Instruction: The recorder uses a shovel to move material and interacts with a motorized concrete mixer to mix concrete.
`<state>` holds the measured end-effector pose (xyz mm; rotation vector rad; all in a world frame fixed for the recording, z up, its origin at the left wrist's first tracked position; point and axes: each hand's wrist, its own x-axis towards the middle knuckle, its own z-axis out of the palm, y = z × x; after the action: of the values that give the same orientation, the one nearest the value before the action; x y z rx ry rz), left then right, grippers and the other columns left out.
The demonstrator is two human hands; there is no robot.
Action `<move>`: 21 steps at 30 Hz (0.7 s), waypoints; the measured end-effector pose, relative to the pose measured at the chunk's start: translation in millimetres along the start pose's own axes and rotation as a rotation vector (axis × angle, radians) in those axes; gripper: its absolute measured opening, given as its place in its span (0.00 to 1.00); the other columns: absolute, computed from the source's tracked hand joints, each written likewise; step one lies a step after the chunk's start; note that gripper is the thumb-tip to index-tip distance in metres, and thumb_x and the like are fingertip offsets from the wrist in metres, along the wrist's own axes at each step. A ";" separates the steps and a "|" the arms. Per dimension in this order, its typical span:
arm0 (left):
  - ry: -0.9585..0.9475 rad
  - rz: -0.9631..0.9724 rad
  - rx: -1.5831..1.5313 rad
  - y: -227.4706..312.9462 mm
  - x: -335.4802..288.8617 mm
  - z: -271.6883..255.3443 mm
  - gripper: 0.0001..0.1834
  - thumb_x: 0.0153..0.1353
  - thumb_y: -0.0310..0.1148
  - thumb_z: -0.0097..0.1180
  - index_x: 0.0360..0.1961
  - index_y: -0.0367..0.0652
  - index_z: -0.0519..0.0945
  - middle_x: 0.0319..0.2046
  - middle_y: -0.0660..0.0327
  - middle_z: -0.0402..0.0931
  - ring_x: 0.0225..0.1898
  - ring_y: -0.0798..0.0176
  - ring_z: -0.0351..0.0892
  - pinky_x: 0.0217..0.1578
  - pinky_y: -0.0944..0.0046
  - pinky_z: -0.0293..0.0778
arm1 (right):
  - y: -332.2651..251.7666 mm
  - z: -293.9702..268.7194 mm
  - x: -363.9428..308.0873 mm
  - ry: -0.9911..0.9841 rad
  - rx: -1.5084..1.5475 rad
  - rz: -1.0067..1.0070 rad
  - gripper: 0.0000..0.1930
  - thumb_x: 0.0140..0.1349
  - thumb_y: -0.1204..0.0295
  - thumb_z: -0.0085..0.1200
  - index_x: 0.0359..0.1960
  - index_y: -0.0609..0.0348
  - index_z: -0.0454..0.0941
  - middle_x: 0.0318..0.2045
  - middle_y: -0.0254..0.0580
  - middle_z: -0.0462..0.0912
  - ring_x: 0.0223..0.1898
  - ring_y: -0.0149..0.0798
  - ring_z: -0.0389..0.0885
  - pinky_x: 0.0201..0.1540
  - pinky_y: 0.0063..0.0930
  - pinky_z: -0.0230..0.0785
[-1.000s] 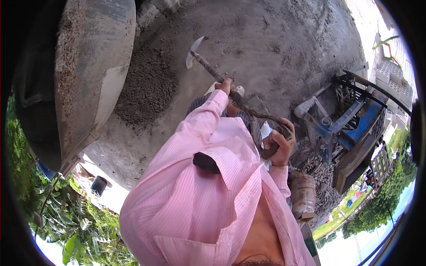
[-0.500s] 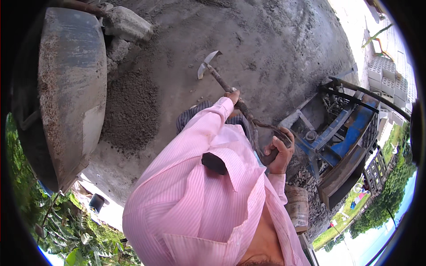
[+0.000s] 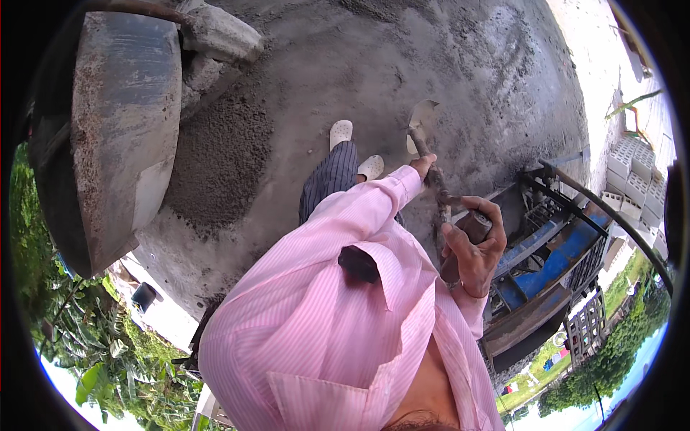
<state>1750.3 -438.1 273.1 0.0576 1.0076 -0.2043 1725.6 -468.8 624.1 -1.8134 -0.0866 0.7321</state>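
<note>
A shovel with a rough wooden shaft (image 3: 440, 188) slants across in front of me, its worn metal blade (image 3: 424, 115) low over the grey ground. My left hand (image 3: 424, 167) is closed round the shaft close above the blade. At the other end my right hand (image 3: 478, 251) has its fingers curled over the brown handle grip (image 3: 474, 225). Both arms are in pink striped sleeves. To the left of the blade are my feet in white clogs (image 3: 342, 132). A heap of dark, damp sandy mix (image 3: 219, 161) lies farther left.
A worn metal wheelbarrow (image 3: 126, 129) stands at the far left, beside a rough concrete lump (image 3: 223, 32). On the right is a blue metal-framed machine (image 3: 543, 262) with a curved black bar (image 3: 611, 205). Hollow grey blocks (image 3: 632, 172) are stacked beyond it.
The shovel has swung right with both hands on it, and its blade has moved right and slightly down in view. Both white clogs now show more fully.
</note>
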 end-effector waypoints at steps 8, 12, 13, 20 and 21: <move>0.267 0.174 0.614 129.4 -15.9 6.1 0.25 0.63 0.53 0.49 0.27 0.40 0.82 0.22 0.54 0.82 0.17 0.57 0.80 0.19 0.54 0.78 | -8.4 26.2 48.9 0.198 0.150 -0.009 0.23 0.57 0.72 0.60 0.54 0.66 0.71 0.19 0.40 0.77 0.15 0.33 0.74 0.22 0.25 0.69; 0.194 0.363 0.672 214.1 -55.5 -28.9 0.23 0.68 0.51 0.46 0.48 0.41 0.79 0.27 0.58 0.81 0.21 0.63 0.81 0.17 0.64 0.75 | -11.8 53.1 102.1 0.148 0.362 0.009 0.19 0.64 0.70 0.56 0.55 0.62 0.72 0.25 0.41 0.80 0.22 0.36 0.78 0.27 0.28 0.73; 0.225 0.525 0.665 231.4 -68.8 -42.8 0.23 0.70 0.50 0.45 0.54 0.45 0.75 0.27 0.58 0.81 0.21 0.64 0.81 0.16 0.65 0.73 | -5.1 54.5 122.2 0.099 0.351 0.003 0.19 0.64 0.70 0.56 0.55 0.62 0.72 0.25 0.41 0.80 0.22 0.36 0.78 0.27 0.28 0.73; 0.799 0.695 0.129 273.8 -155.8 -220.9 0.16 0.70 0.45 0.46 0.50 0.48 0.76 0.25 0.60 0.81 0.20 0.66 0.79 0.18 0.64 0.73 | -32.7 115.3 204.0 -0.213 0.376 -0.108 0.11 0.67 0.63 0.55 0.38 0.59 0.78 0.26 0.41 0.82 0.26 0.35 0.79 0.31 0.29 0.71; 0.892 0.703 0.008 258.6 -162.6 -245.2 0.16 0.70 0.45 0.46 0.50 0.49 0.76 0.24 0.59 0.81 0.19 0.66 0.79 0.19 0.63 0.74 | -39.2 122.4 211.8 -0.257 0.366 -0.115 0.11 0.67 0.63 0.55 0.38 0.59 0.78 0.26 0.41 0.82 0.26 0.35 0.79 0.31 0.29 0.71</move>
<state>1512.7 -126.7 267.4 0.5376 1.7991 0.5112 1844.0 -266.6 543.6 -1.3511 -0.2109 0.8364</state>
